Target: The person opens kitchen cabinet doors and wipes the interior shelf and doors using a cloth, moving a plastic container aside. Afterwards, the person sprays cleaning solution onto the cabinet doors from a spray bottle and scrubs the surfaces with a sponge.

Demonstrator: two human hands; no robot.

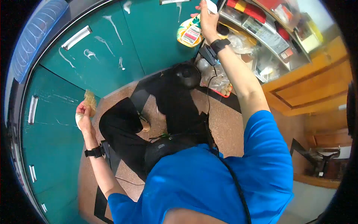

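My right hand (207,23) is closed around the neck of a spray bottle (189,33) with a white trigger head and a yellow, green and white label. The bottle is raised in front of the green cabinet doors (123,41), its lower part hanging below my fingers. White foamy streaks (89,54) run down these doors. On the left, my left hand (85,115) pinches a yellowish, rough scrubbing pad (90,100) close to the cabinet front. A white wrap covers part of that hand near the thumb.
Open shelves (261,37) with packets and boxes stand at the upper right, beside a wooden cabinet door (309,82). Plastic bags and a red tray (223,92) sit low near them. A blue ribbed plastic item (37,37) lies on the countertop at upper left.
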